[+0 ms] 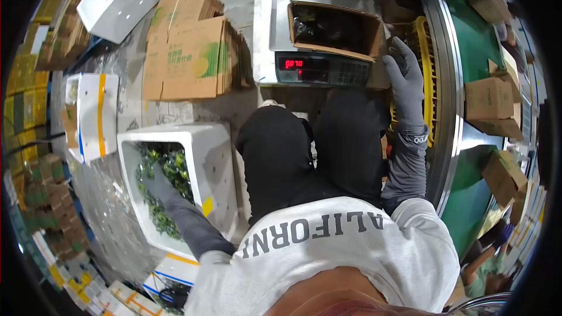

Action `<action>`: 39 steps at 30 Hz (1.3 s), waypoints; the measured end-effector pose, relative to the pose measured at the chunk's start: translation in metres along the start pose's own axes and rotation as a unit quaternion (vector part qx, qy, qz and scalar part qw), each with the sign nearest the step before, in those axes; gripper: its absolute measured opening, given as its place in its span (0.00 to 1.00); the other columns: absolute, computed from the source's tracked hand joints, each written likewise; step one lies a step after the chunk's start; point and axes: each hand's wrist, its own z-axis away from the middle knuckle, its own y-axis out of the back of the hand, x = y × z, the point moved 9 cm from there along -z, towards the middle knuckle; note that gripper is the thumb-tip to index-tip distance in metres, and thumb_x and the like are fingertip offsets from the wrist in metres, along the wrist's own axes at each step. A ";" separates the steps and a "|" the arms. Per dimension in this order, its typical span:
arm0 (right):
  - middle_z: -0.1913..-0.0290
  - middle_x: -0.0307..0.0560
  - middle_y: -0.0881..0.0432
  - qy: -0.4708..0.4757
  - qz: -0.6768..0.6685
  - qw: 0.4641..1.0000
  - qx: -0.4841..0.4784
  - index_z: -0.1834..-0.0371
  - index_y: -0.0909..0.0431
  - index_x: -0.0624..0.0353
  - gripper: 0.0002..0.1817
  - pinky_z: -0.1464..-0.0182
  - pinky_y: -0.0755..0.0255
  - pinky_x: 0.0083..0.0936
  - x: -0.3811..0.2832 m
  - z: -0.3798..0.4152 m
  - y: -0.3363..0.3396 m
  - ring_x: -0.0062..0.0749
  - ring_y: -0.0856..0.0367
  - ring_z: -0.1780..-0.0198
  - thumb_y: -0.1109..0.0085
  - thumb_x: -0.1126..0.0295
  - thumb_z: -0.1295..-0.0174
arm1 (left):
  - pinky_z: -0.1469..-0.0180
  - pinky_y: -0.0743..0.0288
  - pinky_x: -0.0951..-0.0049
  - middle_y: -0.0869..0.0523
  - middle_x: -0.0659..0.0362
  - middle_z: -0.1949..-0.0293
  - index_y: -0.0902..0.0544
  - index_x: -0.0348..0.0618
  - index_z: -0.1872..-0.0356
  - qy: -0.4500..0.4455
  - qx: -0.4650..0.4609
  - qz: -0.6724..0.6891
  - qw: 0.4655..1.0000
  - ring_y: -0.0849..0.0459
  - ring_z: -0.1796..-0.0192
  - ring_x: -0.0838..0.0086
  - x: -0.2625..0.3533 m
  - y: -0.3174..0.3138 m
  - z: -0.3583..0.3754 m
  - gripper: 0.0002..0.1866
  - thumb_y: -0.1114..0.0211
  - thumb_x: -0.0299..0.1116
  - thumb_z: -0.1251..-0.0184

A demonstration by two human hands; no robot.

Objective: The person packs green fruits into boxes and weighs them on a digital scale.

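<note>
My left hand, in a grey glove, reaches into a white foam box of green leafy produce. Its fingertips blend into the leaves, so its grip is unclear. My right hand, also gloved in grey, is raised beside the right edge of an open cardboard box. Thumb and fingers are apart, with nothing between them. That box sits on a scale with a red lit display and holds dark contents, hard to make out.
Flattened cartons stand left of the scale. A yellow crate and a metal-edged green conveyor with cartons lie to the right. More foam boxes are at the left. Another person's arm shows at lower right.
</note>
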 end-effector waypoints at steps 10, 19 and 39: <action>0.43 0.49 0.25 -0.003 -0.020 0.999 0.029 0.37 0.33 0.63 0.26 0.39 0.35 0.25 0.011 0.003 0.020 0.30 0.27 0.42 0.41 0.69 0.38 | 0.44 0.28 0.58 0.23 0.46 0.50 0.30 0.30 0.44 -0.490 -0.244 0.009 0.837 0.24 0.45 0.60 0.311 -0.110 0.200 0.29 0.30 0.35 0.42; 0.42 0.52 0.26 -0.044 -0.009 0.998 0.044 0.37 0.33 0.64 0.25 0.39 0.35 0.25 0.021 0.011 0.041 0.32 0.27 0.41 0.42 0.69 0.37 | 0.33 0.41 0.58 0.36 0.45 0.35 0.34 0.45 0.34 -0.577 -0.354 -0.031 0.736 0.39 0.32 0.52 0.319 -0.338 0.243 0.36 0.31 0.41 0.44; 0.41 0.53 0.26 -0.023 0.068 0.994 -0.080 0.35 0.35 0.66 0.28 0.37 0.38 0.25 0.011 -0.035 -0.025 0.33 0.28 0.40 0.46 0.61 0.35 | 0.33 0.42 0.70 0.33 0.48 0.34 0.39 0.36 0.32 -0.159 -0.595 0.134 0.776 0.36 0.31 0.66 0.243 -0.398 0.203 0.34 0.41 0.45 0.32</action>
